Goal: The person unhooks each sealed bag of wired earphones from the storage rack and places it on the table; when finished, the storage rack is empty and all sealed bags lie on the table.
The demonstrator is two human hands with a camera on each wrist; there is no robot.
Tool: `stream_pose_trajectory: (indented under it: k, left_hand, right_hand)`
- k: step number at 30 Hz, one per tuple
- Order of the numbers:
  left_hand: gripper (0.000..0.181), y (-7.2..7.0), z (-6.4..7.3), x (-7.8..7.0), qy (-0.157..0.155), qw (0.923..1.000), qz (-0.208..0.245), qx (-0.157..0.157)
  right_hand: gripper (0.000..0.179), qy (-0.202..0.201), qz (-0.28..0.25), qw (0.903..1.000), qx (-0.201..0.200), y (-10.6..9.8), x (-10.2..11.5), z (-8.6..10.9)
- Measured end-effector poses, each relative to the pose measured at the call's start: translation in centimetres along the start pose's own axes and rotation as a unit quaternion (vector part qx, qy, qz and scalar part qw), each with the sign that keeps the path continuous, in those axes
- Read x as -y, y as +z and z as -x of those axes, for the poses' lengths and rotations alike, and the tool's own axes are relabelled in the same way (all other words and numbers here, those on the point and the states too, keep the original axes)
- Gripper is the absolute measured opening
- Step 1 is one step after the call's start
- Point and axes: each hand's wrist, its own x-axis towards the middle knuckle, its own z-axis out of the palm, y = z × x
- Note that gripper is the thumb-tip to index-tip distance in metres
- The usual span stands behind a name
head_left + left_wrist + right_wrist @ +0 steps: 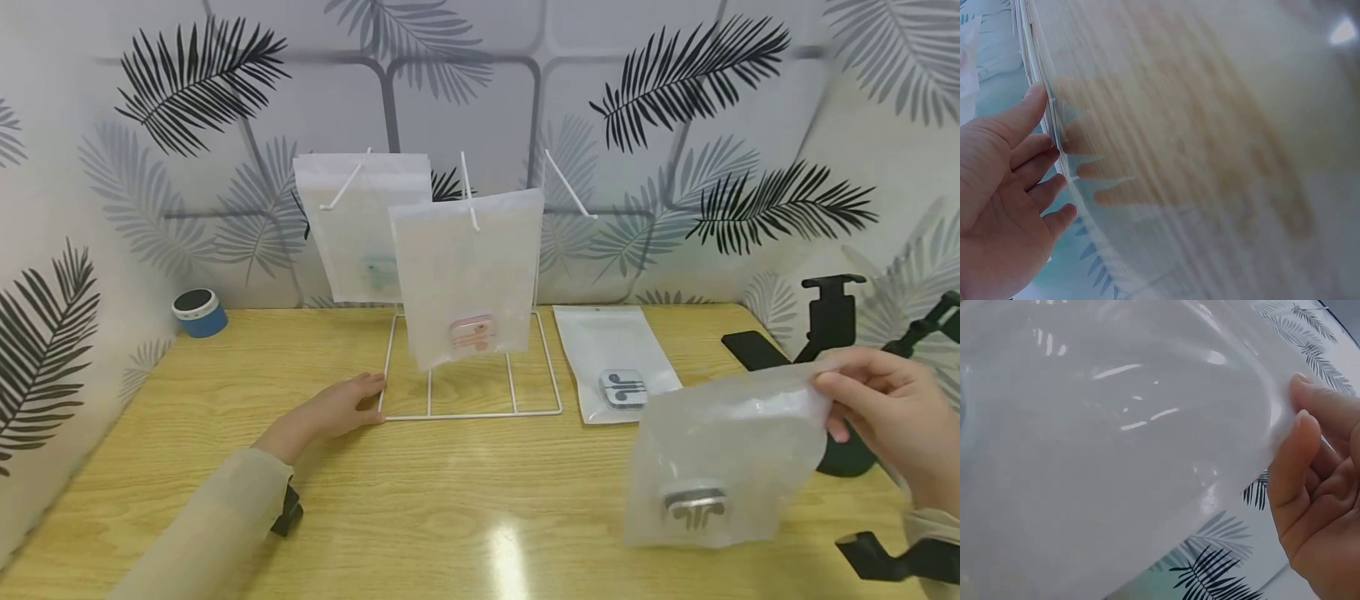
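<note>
In the head view my right hand [896, 417] pinches the upper right corner of a translucent white zip bag [750, 450], which hangs tilted over the table's right side. A dark-edged earphone case [696, 507] shows low inside it. The right wrist view has the thumb and fingertip at the edge of this glossy bag [1116, 462]. My left hand [337, 408] rests on the table, its fingertips and thumb touching the left front corner of a white wire display rack [465, 416]. In the left wrist view, the left hand's fingers [1035, 165] are loosely extended along the thin wire.
A bag with a pink earphone case [472, 333] hangs on the middle hook, and bags with a green item [378, 273] on the left hook. The right hook [570, 185] is bare. Another earphone bag [611, 342] lies right of the rack. A blue speaker [200, 313], phone [753, 350] and black stand [832, 317] are also there.
</note>
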Motion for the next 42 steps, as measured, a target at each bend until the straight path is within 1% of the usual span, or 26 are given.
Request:
stream_pose_trajectory:
  k: [4, 6, 9, 12, 13, 15, 17, 18, 20, 21, 22, 23, 25, 31, 32, 35, 37, 42]
  left_hand:
    - [0.062, 0.0, 0.0, -0.1, 0.002, 1.0000, 0.000, 0.000]
    - [0.062, 0.0, 0.1, -0.2, 0.003, 1.0000, -0.001, 0.000]
    - [0.061, 0.0, 0.1, -0.1, 0.003, 1.0000, -0.005, 0.001]
    - [0.061, 0.0, 0.1, -0.1, 0.004, 1.0000, -0.008, 0.001]
    - [0.061, 0.0, 0.1, 0.0, 0.004, 0.9999, -0.010, 0.001]
    - [0.061, 0.0, 0.1, 0.0, 0.005, 0.9999, -0.010, 0.000]
    - [0.061, 0.0, 0.1, 0.1, 0.007, 0.9999, -0.009, 0.000]
    - [0.061, 0.1, 0.0, 0.1, 0.007, 1.0000, -0.007, 0.000]
    - [0.062, 0.1, 0.0, 0.2, 0.007, 0.9999, -0.007, -0.001]
    - [0.062, 0.2, 0.0, 0.3, 0.009, 0.9999, -0.009, -0.001]
    - [0.062, 0.2, 0.0, 0.4, 0.011, 0.9999, -0.010, -0.001]
    - [0.062, 0.3, 0.0, 0.4, 0.013, 0.9998, -0.012, -0.001]
    - [0.062, 0.3, -0.1, 0.6, 0.012, 0.9999, -0.012, -0.001]
    - [0.062, 0.2, -0.1, 0.6, 0.010, 0.9999, -0.010, -0.004]
    - [0.062, 0.2, -0.1, 0.6, 0.011, 0.9999, -0.011, -0.004]
    - [0.062, 0.1, -0.1, 0.5, 0.010, 0.9999, -0.010, -0.003]
    - [0.062, 0.1, -0.1, 0.5, 0.010, 0.9999, -0.010, -0.003]
    - [0.062, 0.1, -0.1, 0.4, 0.008, 0.9999, -0.011, -0.001]
  right_hand:
    - [0.027, 0.011, -0.029, 0.9985, 0.044, -1.5, -0.8, 0.7]
    - [0.029, 0.031, -0.022, 0.9976, 0.058, -2.2, -1.3, 0.9]
    - [0.030, 0.068, 0.005, 0.9961, 0.056, -3.3, -1.9, 1.0]
    - [0.027, 0.122, 0.069, 0.9895, 0.034, -4.1, -2.5, 1.0]
    - [0.026, 0.141, 0.092, 0.9854, 0.026, -4.4, -2.8, 1.0]
    - [0.023, 0.181, 0.143, 0.9731, 0.014, -4.7, -3.2, 1.0]
    - [0.019, 0.214, 0.198, 0.9565, 0.009, -5.0, -3.7, 1.1]
    - [0.016, 0.229, 0.228, 0.9463, 0.010, -5.1, -3.9, 1.1]
    - [0.006, 0.255, 0.271, 0.9280, 0.016, -5.3, -4.4, 1.2]
    - [0.007, 0.266, 0.291, 0.9187, 0.022, -5.4, -4.7, 1.2]
    - [0.013, 0.277, 0.302, 0.9115, 0.027, -5.4, -4.9, 1.2]
    - [0.018, 0.287, 0.308, 0.9066, 0.031, -5.5, -5.3, 1.2]
    - [0.026, 0.303, 0.306, 0.9016, 0.039, -5.7, -5.9, 1.3]
    - [0.018, 0.326, 0.274, 0.9013, 0.077, -6.1, -7.3, 1.8]
    - [0.018, 0.334, 0.273, 0.8990, 0.079, -6.1, -7.5, 1.8]
    - [0.022, 0.355, 0.285, 0.8864, 0.084, -5.9, -7.6, 1.8]
    - [0.026, 0.367, 0.301, 0.8754, 0.092, -5.9, -7.8, 1.7]
    - [0.033, 0.392, 0.350, 0.8444, 0.107, -6.1, -8.5, 1.4]
